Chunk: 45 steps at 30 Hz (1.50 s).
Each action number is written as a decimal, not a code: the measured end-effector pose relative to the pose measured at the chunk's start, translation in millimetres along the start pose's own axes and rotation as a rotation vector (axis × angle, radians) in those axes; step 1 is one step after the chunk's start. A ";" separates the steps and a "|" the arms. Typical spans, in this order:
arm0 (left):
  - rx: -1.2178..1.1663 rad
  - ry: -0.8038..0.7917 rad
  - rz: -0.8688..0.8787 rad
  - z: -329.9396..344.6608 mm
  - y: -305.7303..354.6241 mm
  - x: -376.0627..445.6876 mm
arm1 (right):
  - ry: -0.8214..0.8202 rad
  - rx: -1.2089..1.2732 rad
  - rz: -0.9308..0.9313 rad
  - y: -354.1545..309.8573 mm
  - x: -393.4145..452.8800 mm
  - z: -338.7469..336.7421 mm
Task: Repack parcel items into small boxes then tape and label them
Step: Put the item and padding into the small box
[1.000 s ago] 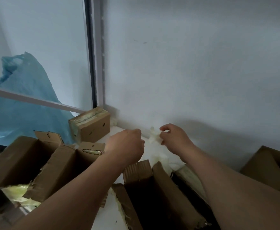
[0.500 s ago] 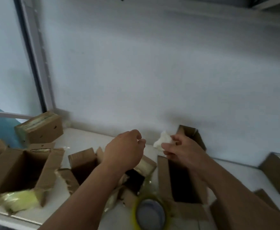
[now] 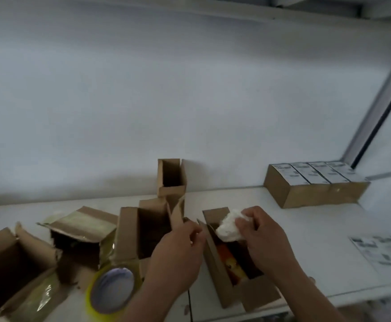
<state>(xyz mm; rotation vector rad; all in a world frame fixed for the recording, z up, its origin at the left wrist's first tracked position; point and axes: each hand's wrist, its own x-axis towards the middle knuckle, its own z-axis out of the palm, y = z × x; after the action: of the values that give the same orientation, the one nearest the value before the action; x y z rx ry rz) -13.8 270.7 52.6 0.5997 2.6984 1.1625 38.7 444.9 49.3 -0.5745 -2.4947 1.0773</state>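
Small open box (image 3: pixel 215 270) lay at 5 o'clock, orange item (image 3: pixel 230 261) inside. Right hand (image 3: pixel 262 240) gripped white wadding (image 3: pixel 227 227) over it; left hand (image 3: pixel 178 249) pinched its flap. Tape roll (image 3: pixel 111 289) at 7. Labelled boxes (image 3: pixel 315 184) at 2.

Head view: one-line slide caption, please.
Right hand presses white padding into an open small box; left hand steadies its flap.

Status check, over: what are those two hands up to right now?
Right hand gripping white wad over open small box. Left hand at box's flap, grip unclear. Orange item already inside. Tape roll nearby.
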 end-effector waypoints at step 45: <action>-0.258 -0.062 -0.360 47.3 -8.4 23.0 | -0.814 -0.193 0.254 19.7 33.2 21.9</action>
<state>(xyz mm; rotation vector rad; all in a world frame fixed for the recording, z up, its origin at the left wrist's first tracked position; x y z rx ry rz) -23.9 306.4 14.4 0.1044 2.4126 1.3279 4.4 460.5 25.9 -0.6018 -3.3233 1.3761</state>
